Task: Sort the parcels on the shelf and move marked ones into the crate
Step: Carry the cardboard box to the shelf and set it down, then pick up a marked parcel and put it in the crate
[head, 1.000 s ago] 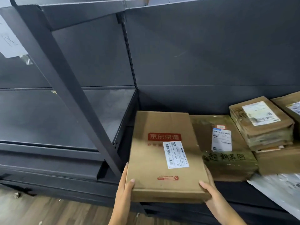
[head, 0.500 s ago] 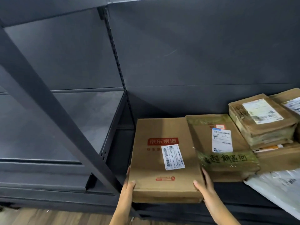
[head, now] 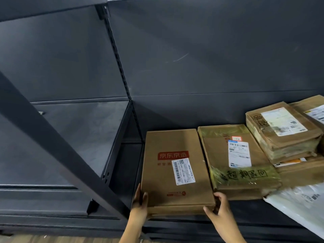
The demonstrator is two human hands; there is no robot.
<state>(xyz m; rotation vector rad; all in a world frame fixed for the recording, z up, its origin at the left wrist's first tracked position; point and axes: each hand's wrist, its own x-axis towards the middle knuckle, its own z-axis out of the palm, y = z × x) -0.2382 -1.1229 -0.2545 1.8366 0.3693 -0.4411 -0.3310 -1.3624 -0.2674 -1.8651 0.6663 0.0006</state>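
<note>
- Both hands grip the near short end of the flat carton. The left hand has its fingers along the left side wall and its thumb on the top face. The right hand has fingers curled over the right corner and its thumb on the front wall.
- Position: the carton lies flat on the shelf, label side up, with its near end at the front lip. Whether it overhangs cannot be determined.
- Orientation: the long axis runs from the front lip toward the back panel. The red logo reads upright from the front. The barcode label is turned sideways.
- Hazard, probable: support exists at two near corners only. If the carton is withdrawn, its far end may drop once it clears the lip.
- Hazard: a diagonal brace stands just left of the carton, so the left knuckles may strike it.
- Hazard: the taped parcel with handwriting lies just beside the carton's right edge. Friction may drag it along, and the right fingers sit in that narrow gap.
- Hazard, sorting: no handwriting is visible on the carton. Crating it may be an error.
- Further right of the carton: a parcel stack and a white mailer bag.
</note>
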